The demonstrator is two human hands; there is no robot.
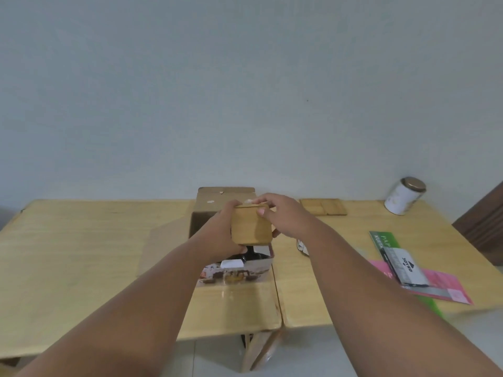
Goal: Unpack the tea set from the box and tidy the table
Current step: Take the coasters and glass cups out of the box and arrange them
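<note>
Holding a wooden jar (251, 227) at centre frame, you grip it with both hands just above the open box (217, 213). Your left hand (217, 235) wraps its side and base; your right hand (283, 216) clamps the lid, thumb on the front. Two tables (81, 254) meet below. A wooden tray (322, 206) and a tin (404, 195) sit upper right; papers (424, 276) lie at right.

We see a plain pale wall (245, 77) behind the light wooden tabletop (81, 254), pale floor (217, 357) below it, dark wood panel (484, 227) at its right.
</note>
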